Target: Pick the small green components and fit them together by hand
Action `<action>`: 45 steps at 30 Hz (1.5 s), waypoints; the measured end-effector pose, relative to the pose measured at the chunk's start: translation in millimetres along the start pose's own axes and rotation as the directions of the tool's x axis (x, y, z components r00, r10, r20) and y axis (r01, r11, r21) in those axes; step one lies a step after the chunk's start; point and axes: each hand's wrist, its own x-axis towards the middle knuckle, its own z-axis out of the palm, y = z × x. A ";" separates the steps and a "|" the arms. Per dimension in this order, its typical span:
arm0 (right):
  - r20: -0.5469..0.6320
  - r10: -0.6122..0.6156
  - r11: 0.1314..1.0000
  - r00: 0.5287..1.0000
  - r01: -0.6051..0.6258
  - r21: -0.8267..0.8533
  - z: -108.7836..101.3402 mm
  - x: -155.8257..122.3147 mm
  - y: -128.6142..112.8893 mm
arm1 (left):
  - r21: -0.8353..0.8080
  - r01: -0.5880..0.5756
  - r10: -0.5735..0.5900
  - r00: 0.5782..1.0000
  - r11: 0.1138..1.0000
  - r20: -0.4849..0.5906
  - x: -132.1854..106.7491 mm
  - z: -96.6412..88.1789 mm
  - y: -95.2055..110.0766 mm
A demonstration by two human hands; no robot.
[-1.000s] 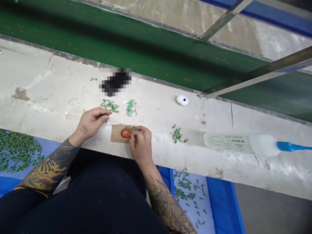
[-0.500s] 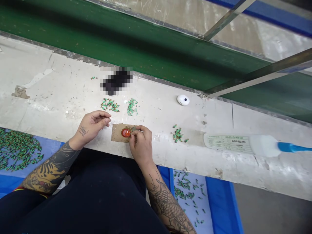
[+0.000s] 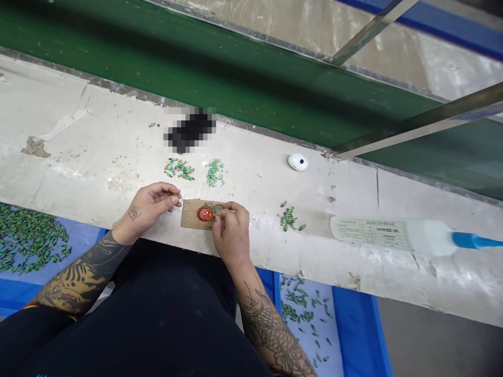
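My left hand (image 3: 154, 203) hovers over the bench just left of a small piece of brown cardboard (image 3: 189, 214). Its thumb and forefinger are pinched, with a tiny piece at the tips too small to name. On the cardboard sit a round red-orange dish (image 3: 205, 213) with a glossy surface and, beside it, a small greyish disc (image 3: 218, 208). My right hand (image 3: 232, 230) rests at the cardboard's right end, fingers pinched together close to the dish. Whatever those fingers hold is mostly hidden. Beyond the cardboard lie two clusters of small green pieces (image 3: 179, 169).
Right of my hands are more green pieces (image 3: 288, 218), a white rounded case (image 3: 297, 162) and a lying glue bottle (image 3: 369, 233) with blue nozzle. A pixelated dark object (image 3: 190, 131) lies near the green belt (image 3: 236, 104). Blue trays (image 3: 356, 324) of green pieces sit below the bench.
My right fingertips have drawn back slightly to the right from the red dish, showing more of the greyish disc. My left hand stays pinched in nearly the same place.
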 end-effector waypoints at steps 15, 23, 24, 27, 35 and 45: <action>0.037 -0.021 1.000 0.999 0.021 -0.014 0.7 2.5 -1.4 | 0.013 0.056 -0.056 0.998 0.998 0.011 -2.8 -0.7 -5.2; 0.039 -0.006 1.000 0.999 0.006 0.007 0.2 3.0 -0.5 | 0.008 0.040 -0.040 0.999 0.999 0.015 -3.6 -0.3 -7.5; 0.032 -0.008 1.000 0.999 0.008 0.014 -0.5 3.3 -0.4 | 0.006 0.036 -0.036 0.999 0.999 0.017 -4.1 0.1 -7.5; -0.023 0.001 0.999 1.000 -0.001 0.040 -6.5 7.3 -4.5 | -0.011 0.046 -0.046 0.999 0.999 0.022 -6.7 2.5 -5.1; 0.013 -0.055 0.878 0.998 0.042 0.477 -20.6 32.7 -53.5 | -0.165 0.145 -0.127 0.985 0.976 0.116 -17.2 14.1 1.3; 0.000 -0.137 0.874 0.991 0.121 0.471 -10.8 35.0 -72.6 | -0.249 0.175 -0.131 0.975 0.953 0.181 -23.3 13.4 2.2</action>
